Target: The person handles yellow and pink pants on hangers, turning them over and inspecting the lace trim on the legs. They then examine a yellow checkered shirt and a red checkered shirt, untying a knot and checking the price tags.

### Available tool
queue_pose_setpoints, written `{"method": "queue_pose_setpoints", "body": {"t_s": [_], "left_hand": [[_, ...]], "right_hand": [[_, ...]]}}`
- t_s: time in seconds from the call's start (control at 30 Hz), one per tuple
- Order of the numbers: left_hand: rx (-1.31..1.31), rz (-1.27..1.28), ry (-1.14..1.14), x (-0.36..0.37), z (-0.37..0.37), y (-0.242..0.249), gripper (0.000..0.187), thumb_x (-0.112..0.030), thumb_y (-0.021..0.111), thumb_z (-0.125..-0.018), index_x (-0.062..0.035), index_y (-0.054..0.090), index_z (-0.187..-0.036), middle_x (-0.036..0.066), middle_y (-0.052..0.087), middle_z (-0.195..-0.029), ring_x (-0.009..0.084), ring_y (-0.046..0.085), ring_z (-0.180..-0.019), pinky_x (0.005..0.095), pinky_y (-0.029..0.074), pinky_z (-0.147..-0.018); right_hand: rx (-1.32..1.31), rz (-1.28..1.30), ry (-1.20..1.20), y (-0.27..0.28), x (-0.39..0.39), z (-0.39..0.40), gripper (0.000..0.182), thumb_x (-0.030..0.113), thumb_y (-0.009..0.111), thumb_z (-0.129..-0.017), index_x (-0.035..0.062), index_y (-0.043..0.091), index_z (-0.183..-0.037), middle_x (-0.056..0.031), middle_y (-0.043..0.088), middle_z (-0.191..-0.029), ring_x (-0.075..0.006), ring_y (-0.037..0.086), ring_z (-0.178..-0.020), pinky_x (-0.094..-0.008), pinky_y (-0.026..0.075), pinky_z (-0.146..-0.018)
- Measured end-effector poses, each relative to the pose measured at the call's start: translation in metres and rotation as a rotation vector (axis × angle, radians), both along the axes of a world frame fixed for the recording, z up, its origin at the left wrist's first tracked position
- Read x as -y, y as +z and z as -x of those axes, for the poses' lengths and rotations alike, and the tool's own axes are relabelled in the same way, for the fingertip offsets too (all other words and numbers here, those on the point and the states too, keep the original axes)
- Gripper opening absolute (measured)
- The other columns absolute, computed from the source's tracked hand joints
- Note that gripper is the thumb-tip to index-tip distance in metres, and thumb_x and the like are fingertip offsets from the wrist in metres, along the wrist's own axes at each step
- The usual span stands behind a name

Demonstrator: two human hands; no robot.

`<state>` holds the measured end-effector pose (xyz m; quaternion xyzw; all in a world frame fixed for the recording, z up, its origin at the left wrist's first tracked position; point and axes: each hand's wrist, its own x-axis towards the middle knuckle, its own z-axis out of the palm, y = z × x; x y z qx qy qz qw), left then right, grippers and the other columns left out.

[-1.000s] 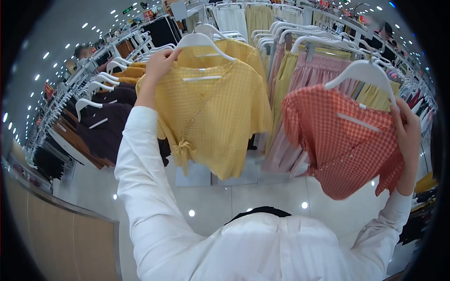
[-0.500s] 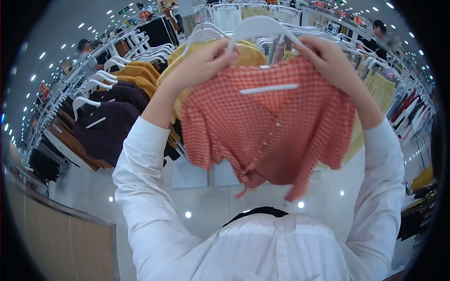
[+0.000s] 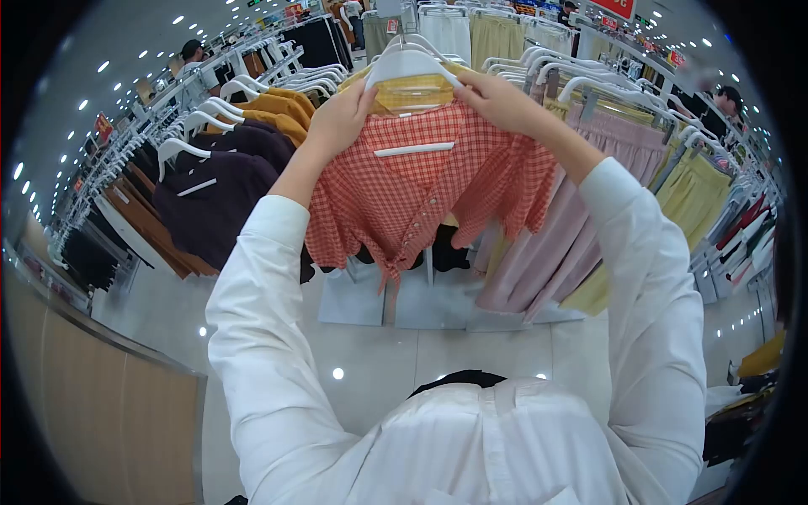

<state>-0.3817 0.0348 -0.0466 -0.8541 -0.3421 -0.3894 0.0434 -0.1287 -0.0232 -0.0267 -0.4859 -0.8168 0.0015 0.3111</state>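
Observation:
A red checked blouse (image 3: 404, 185) with a row of buttons and a knotted hem hangs from a white hanger (image 3: 411, 67) at the top centre. My left hand (image 3: 338, 122) is closed on the blouse's shoulder and the hanger's left arm. On the other side, my right hand (image 3: 497, 99) grips the blouse's other shoulder at the hanger's right arm. The hanger's top is at the rack, in front of yellow garments (image 3: 417, 91). Whether its hook rests on the rail I cannot tell.
Dark purple tops (image 3: 215, 198) and mustard tops (image 3: 282, 114) hang at the left. Pink trousers (image 3: 572, 219) and yellow skirts (image 3: 694, 189) hang at the right. A wooden panel (image 3: 109, 387) stands at the lower left. People (image 3: 192, 59) are farther back.
Both hands have moved the blouse left and away from me, up to the rack. The pink trousers now show at the right of it.

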Motion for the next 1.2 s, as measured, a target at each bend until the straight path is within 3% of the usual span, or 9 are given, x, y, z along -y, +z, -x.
{"method": "queue_pose_setpoints", "body": {"t_s": [0.17, 0.33, 0.43, 0.7, 0.83, 0.9, 1.0, 1.13, 1.2], "left_hand": [[-0.053, -0.176, 0.177, -0.005, 0.003, -0.012, 0.03, -0.031, 0.032, -0.091, -0.0065, 0.049, -0.097, 0.02, 0.059, -0.077, 0.037, 0.057, -0.072, 0.0451, 0.045, -0.061], [-0.081, -0.433, 0.244, -0.021, 0.012, -0.012, 0.027, -0.034, 0.033, -0.091, -0.0107, 0.047, -0.089, 0.014, 0.056, -0.058, 0.0325, 0.057, -0.055, 0.041, 0.043, -0.046], [-0.08, -0.471, 0.242, -0.023, 0.013, -0.015, 0.026, -0.034, 0.034, -0.091, -0.0116, 0.046, -0.089, 0.013, 0.056, -0.057, 0.0314, 0.056, -0.053, 0.0395, 0.043, -0.045], [0.024, -0.382, 0.276, -0.011, 0.005, -0.026, 0.027, -0.034, 0.039, -0.089, -0.0111, 0.053, -0.088, 0.01, 0.058, -0.066, 0.0282, 0.058, -0.061, 0.038, 0.044, -0.051], [0.088, -0.378, 0.222, 0.001, 0.008, -0.031, 0.028, -0.035, 0.042, -0.087, -0.0099, 0.054, -0.092, 0.01, 0.059, -0.072, 0.0283, 0.058, -0.068, 0.0373, 0.044, -0.057], [0.115, -0.337, 0.222, 0.008, 0.018, -0.04, 0.031, -0.036, 0.042, -0.087, -0.0092, 0.054, -0.095, 0.011, 0.06, -0.075, 0.0288, 0.058, -0.072, 0.0366, 0.044, -0.06], [0.222, -0.368, 0.258, 0.014, 0.039, -0.061, 0.027, -0.028, 0.051, -0.083, -0.0084, 0.054, -0.101, 0.013, 0.06, -0.084, 0.0294, 0.058, -0.079, 0.0383, 0.045, -0.065], [0.334, -0.188, 0.286, 0.011, 0.061, -0.105, 0.033, -0.027, 0.054, -0.081, -0.0046, 0.052, -0.105, 0.016, 0.059, -0.093, 0.0305, 0.058, -0.085, 0.0371, 0.045, -0.072], [0.393, -0.054, 0.272, 0.005, 0.067, -0.124, 0.033, -0.027, 0.054, -0.081, -0.0034, 0.052, -0.104, 0.017, 0.059, -0.094, 0.0303, 0.058, -0.086, 0.0367, 0.045, -0.074]], "right_hand": [[-0.036, 0.016, -0.017, -0.018, -0.013, 0.007, 0.029, 0.027, 0.041, -0.089, 0.0032, 0.051, -0.103, -0.0111, 0.054, -0.077, -0.0213, 0.052, -0.073, -0.0311, 0.04, -0.068], [-0.07, -0.074, 0.031, -0.021, -0.017, 0.018, 0.03, 0.03, 0.039, -0.09, 0.004, 0.05, -0.101, -0.0117, 0.054, -0.077, -0.0237, 0.053, -0.074, -0.033, 0.04, -0.069], [-0.097, -0.093, 0.07, -0.025, -0.017, 0.022, 0.029, 0.03, 0.038, -0.09, 0.0044, 0.048, -0.101, -0.0108, 0.053, -0.073, -0.0243, 0.053, -0.072, -0.0334, 0.04, -0.068], [-0.048, -0.271, -0.107, -0.056, -0.019, 0.017, 0.03, 0.034, 0.036, -0.09, 0.007, 0.049, -0.091, -0.0142, 0.058, -0.076, -0.0328, 0.056, -0.072, -0.043, 0.043, -0.064], [-0.024, -0.237, -0.114, -0.053, -0.02, 0.012, 0.027, 0.03, 0.038, -0.09, 0.0062, 0.049, -0.095, -0.014, 0.055, -0.078, -0.0319, 0.053, -0.076, -0.0402, 0.04, -0.068], [0.059, -0.591, -0.113, -0.05, -0.014, 0.014, 0.026, 0.027, 0.041, -0.088, 0.0063, 0.051, -0.1, -0.0137, 0.056, -0.089, -0.0313, 0.052, -0.087, -0.0389, 0.039, -0.075], [-0.086, -0.697, -0.103, -0.048, 0.031, 0.014, 0.026, 0.02, 0.046, -0.086, 0.0051, 0.051, -0.106, -0.0129, 0.055, -0.1, -0.0303, 0.049, -0.097, -0.037, 0.037, -0.082], [-0.068, -0.649, 0.004, -0.107, 0.062, 0.006, 0.029, 0.019, 0.05, -0.082, 0.0041, 0.05, -0.107, -0.0129, 0.056, -0.096, -0.0309, 0.05, -0.095, -0.0377, 0.038, -0.083], [-0.056, -0.427, -0.088, -0.16, 0.069, 0.009, 0.031, 0.013, 0.054, -0.078, 0.004, 0.051, -0.107, -0.0135, 0.054, -0.102, -0.0316, 0.049, -0.096, -0.0371, 0.035, -0.088]]}}
